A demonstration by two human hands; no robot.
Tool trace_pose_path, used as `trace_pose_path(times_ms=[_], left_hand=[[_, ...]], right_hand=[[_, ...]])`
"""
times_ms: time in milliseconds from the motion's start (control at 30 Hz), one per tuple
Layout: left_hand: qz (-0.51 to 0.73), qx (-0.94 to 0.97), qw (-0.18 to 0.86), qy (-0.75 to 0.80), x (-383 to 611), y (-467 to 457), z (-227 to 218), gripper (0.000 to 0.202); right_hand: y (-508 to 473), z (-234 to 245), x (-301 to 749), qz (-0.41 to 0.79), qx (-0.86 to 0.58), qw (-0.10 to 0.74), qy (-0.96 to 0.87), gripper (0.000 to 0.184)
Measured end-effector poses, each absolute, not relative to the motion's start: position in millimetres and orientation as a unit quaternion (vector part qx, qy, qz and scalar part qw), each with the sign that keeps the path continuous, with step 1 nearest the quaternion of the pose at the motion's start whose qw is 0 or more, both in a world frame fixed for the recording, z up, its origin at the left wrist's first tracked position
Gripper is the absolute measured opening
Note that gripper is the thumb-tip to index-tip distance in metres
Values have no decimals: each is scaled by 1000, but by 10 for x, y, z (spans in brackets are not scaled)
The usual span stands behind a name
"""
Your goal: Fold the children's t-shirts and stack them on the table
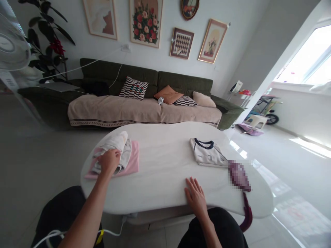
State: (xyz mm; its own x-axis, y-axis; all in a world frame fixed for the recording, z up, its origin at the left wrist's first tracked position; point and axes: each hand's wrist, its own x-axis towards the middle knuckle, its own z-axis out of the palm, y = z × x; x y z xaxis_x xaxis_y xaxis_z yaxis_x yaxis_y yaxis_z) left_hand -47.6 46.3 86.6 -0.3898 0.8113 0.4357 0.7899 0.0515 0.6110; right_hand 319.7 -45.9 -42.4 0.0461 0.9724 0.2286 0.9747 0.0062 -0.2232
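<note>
Head view: my left grip (110, 161) pinches the white garment (116, 138) on pink cloth (134, 156), left on the table (162, 162); likely soft, light, best held by an edge. My right grip (196, 196) lies spread, empty.

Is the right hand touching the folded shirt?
Apart. The head view shows a strip of white tabletop between the right hand and the folded shirt.

We face a green sofa (186, 81) along the far white wall (240, 13), framed pictures (146, 24) above, a leafy plant (47, 31) left; at right, a bright window (305, 55), sunlight (310, 147) patching the floor (300, 168).
</note>
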Motion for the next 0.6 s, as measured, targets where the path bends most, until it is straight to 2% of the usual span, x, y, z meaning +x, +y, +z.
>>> trace_pose_path(times_ms=[100,167,267,367,433,533,600], left_hand=[[471,551,39,687,-334,749,1205,18],[570,540,77,615,-203,922,1520,24],[705,506,193,458,35,1048,1977,29],[737,474,319,361,260,1023,2177,35],[707,464,392,363,364,982,2081,42],[587,485,474,441,427,938,1622,57],[492,531,435,535,423,896,1209,65]], right_hand=[[-462,-423,3204,-4,-701,166,-693,45],[-461,-426,3212,-6,-699,170,-694,45],[-461,-427,3215,-9,-697,174,-696,45],[-463,-427,3206,-6,-697,177,-695,45],[-465,-431,3201,-2,-698,181,-693,45],[-464,-444,3208,4,-698,192,-689,44],[-459,-441,3220,10,-694,208,-689,43]])
